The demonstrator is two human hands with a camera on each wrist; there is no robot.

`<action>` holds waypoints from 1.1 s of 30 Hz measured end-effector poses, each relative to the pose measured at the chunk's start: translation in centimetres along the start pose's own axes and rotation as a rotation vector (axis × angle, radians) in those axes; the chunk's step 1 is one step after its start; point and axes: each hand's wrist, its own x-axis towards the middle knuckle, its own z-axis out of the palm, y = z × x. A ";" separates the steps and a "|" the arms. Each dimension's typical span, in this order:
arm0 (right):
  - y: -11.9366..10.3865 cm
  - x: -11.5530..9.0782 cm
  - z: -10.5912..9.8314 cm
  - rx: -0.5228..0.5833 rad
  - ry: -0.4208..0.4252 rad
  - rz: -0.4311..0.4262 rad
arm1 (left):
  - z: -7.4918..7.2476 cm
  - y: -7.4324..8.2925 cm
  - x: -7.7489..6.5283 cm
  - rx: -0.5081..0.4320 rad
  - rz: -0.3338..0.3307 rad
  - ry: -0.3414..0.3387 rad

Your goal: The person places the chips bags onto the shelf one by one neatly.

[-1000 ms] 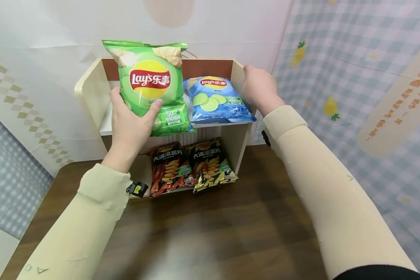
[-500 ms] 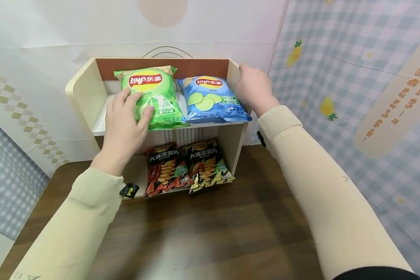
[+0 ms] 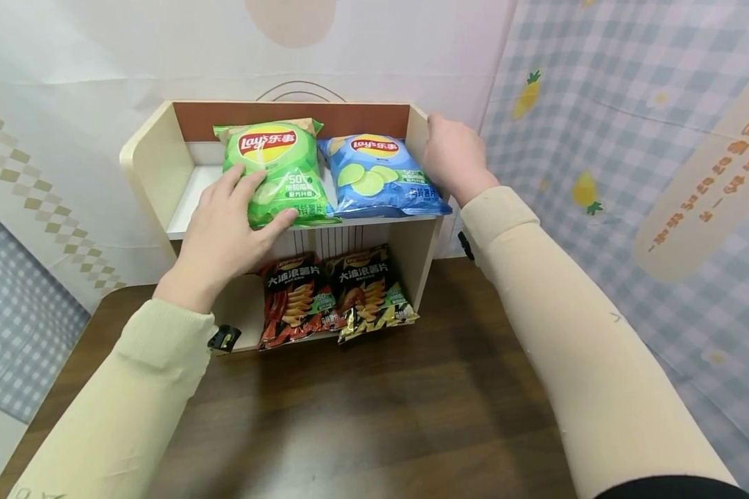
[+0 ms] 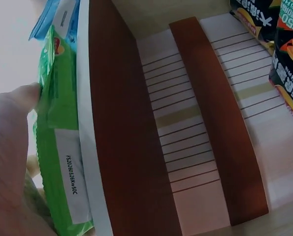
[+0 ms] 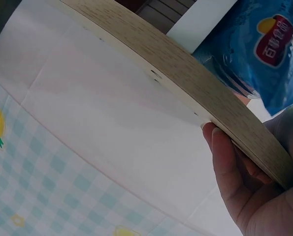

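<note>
A green Lay's chip bag (image 3: 281,166) lies face up on the upper board of a small two-tier shelf (image 3: 143,152), leaning back. My left hand (image 3: 225,232) rests at its left and front edge, fingers spread and loosely bent over it, thumb near the bottom seam. In the left wrist view, the thumb touches the end of the green bag (image 4: 60,132). Beside it sits a blue Lay's bag (image 3: 381,177) with lime slices printed on it. My right hand (image 3: 458,156) grips the top of the shelf's right side panel (image 5: 225,93), fingers on the outer face, thumb side partly hidden.
On the lower tier stand a red-and-black chip bag (image 3: 299,298) and a black-and-gold one (image 3: 371,291), side by side toward the right. The shelf stands on a brown wooden table (image 3: 349,416). White and checked cloth (image 3: 599,138) hangs behind and to the right.
The green bag has come down from above onto the upper board beside the blue bag. My left hand has loosened and slid down toward the bag's front left. The right hand keeps its place.
</note>
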 end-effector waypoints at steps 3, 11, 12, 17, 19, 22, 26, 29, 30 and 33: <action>0.2 0.2 -0.1 -0.005 0.002 -0.005 | -0.1 0.2 0.5 0.004 0.016 -0.019; 1.2 0.1 -0.4 -0.027 0.012 -0.005 | 0.0 1.0 1.6 0.034 0.002 -0.136; 1.3 0.1 -0.4 -0.027 0.013 0.000 | 0.0 1.1 1.7 0.034 0.003 -0.143; 1.4 -0.1 -0.5 -0.020 0.006 0.016 | 0.1 1.0 2.0 0.048 0.013 -0.154; 1.2 -0.1 -0.4 -0.017 0.005 0.017 | 0.0 0.9 2.1 0.056 0.016 -0.158; 1.0 0.0 -0.3 -0.026 0.002 0.020 | -0.1 0.7 2.2 0.064 0.020 -0.162; 0.5 0.2 -0.1 -0.020 -0.013 0.017 | 0.0 0.3 2.0 0.076 0.025 -0.147; 0.3 0.1 0.1 0.019 -0.022 -0.002 | 0.1 0.0 1.6 0.102 0.048 -0.118; 0.4 0.0 0.2 0.043 -0.020 -0.011 | 0.1 0.0 1.5 0.112 0.063 -0.106; 1.0 -0.7 0.4 0.130 0.000 -0.055 | 0.1 0.1 0.7 0.149 0.106 -0.076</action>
